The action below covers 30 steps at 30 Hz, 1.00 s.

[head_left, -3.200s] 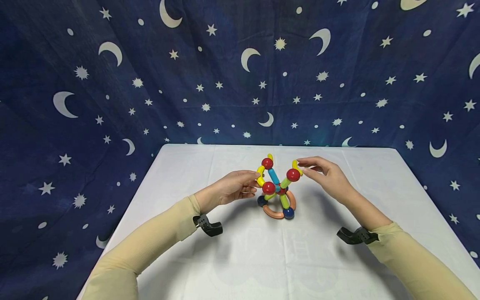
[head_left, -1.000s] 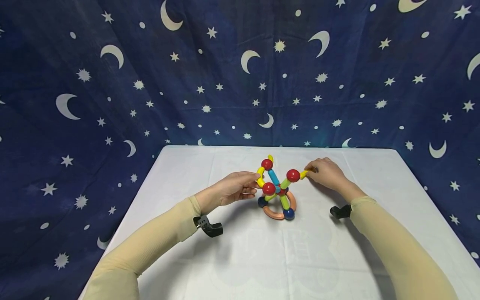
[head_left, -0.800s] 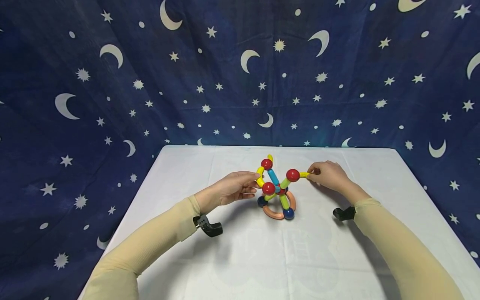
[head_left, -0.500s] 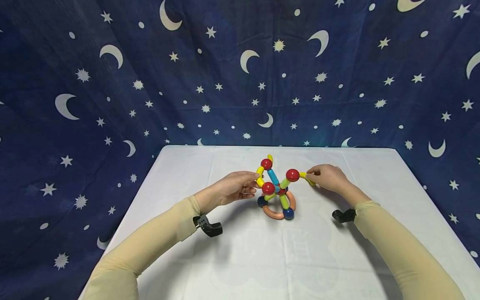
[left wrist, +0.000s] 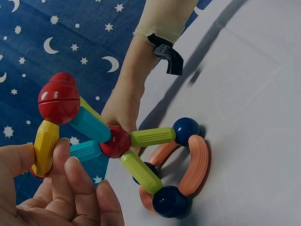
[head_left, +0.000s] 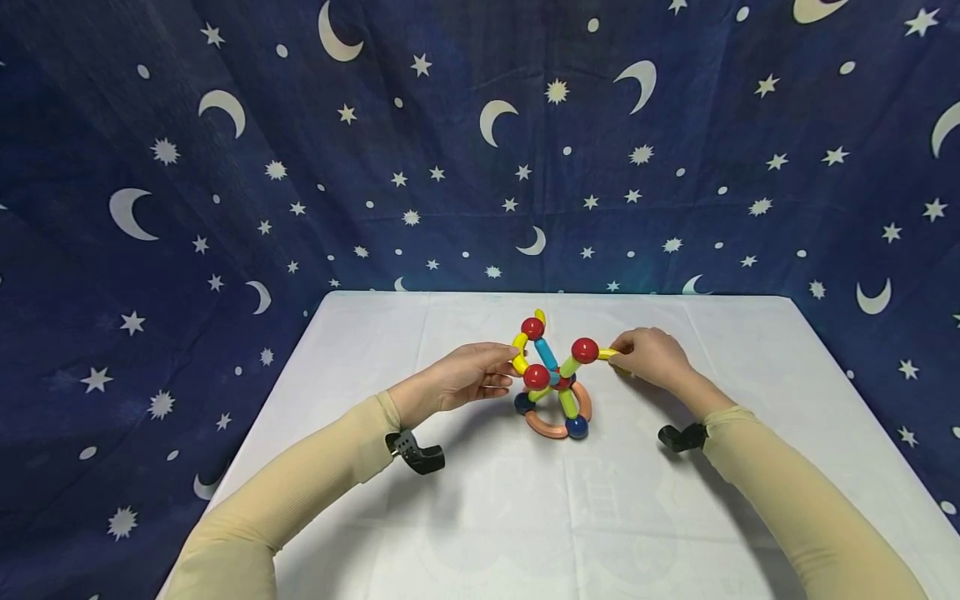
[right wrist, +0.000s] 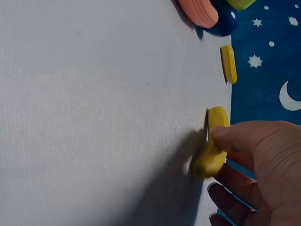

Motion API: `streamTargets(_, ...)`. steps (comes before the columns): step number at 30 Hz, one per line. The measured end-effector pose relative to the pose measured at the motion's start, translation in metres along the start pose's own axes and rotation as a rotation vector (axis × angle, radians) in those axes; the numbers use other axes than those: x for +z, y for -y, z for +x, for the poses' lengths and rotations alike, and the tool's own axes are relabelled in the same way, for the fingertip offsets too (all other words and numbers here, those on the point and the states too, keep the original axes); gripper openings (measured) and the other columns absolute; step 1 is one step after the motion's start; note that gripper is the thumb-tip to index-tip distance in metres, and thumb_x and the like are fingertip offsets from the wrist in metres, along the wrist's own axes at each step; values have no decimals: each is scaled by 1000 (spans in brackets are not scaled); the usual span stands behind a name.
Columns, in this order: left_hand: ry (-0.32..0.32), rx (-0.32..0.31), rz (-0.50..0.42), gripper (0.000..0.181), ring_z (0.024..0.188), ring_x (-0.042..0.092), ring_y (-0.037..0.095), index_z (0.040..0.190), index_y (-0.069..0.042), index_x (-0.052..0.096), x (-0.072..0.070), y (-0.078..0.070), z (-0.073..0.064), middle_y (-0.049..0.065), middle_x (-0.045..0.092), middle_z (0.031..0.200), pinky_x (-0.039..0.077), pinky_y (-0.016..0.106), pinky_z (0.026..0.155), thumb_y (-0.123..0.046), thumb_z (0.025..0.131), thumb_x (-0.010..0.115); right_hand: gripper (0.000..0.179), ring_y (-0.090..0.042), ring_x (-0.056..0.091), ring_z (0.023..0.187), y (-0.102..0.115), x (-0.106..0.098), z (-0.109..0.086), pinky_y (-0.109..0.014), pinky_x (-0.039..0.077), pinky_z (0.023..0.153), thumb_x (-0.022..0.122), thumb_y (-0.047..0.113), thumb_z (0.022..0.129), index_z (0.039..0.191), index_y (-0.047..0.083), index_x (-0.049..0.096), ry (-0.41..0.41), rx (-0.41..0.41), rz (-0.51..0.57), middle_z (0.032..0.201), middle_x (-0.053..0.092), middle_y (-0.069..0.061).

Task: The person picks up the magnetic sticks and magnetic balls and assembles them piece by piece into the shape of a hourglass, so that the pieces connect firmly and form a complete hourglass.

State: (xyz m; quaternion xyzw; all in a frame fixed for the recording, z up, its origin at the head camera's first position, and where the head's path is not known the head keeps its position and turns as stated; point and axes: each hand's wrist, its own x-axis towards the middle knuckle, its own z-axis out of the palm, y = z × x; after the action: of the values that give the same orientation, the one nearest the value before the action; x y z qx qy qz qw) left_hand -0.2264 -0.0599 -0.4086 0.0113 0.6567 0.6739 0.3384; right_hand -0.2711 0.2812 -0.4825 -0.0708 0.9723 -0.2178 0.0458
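A model of magnetic sticks and balls stands on the white table. Its middle red ball (left wrist: 115, 141) joins lime and turquoise sticks, above a base of orange curved sticks (left wrist: 194, 165) and dark blue balls (head_left: 577, 427). With thumb and fingers, my left hand (head_left: 474, 377) holds a yellow curved stick (left wrist: 45, 148) between red balls at the model's upper left. Right of the model, my right hand (head_left: 654, 358) pinches a loose yellow curved stick (right wrist: 215, 136) low over the tabletop. Farther off in the right wrist view lies another yellow stick (right wrist: 228, 64).
White cloth covers the table (head_left: 510, 525). A dark blue curtain (head_left: 450, 208) with moons and stars rises behind it and at both sides. Each wrist wears a black camera mount (head_left: 417, 455).
Since the earliest frame, my right hand has come down from beside the right-hand red ball to the tabletop with the yellow stick, turning it slightly. My left hand and the model stay put.
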Motion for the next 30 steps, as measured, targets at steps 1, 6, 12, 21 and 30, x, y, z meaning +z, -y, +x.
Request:
streamTargets(1,-1,-1,1,34,78,63,14,126,-3,61,0,0,0,3,68,90,56,30,82,-28,102,65,26,-25,60,84,2,0,-1,-44,44,75,76,26,90,107,6,77,-9,-8,-6,91,73,-4)
streamTargets(6,-2,-7,5,35,79,63,15,127,-3,62,-1,0,0,3,68,92,56,30,83,-28,102,65,25,-31,60,93,7,-2,-5,-52,40,84,75,23,91,108,6,73,-52,-16,11,99,74,-9)
streamTargets(12,3,-2,3,35,79,63,14,126,-3,62,-1,-1,-1,3,68,92,56,31,84,-28,102,65,34,-33,63,100,11,-13,-9,-47,49,88,72,22,95,119,-1,65,-62,14,267,110,69,-18)
streamTargets(21,-1,6,0,36,76,63,13,127,-3,60,0,-1,-1,3,68,91,57,29,80,-29,102,64,59,-19,58,113,25,-37,-21,-43,46,103,70,35,98,141,-2,55,22,154,793,120,70,-6)
streamTargets(30,-1,-3,-5,35,74,63,11,127,-3,60,1,-1,-1,2,69,90,57,28,79,-28,103,64,30,-11,62,82,47,-48,-35,-25,52,80,69,26,100,119,5,58,121,163,1235,91,71,4)
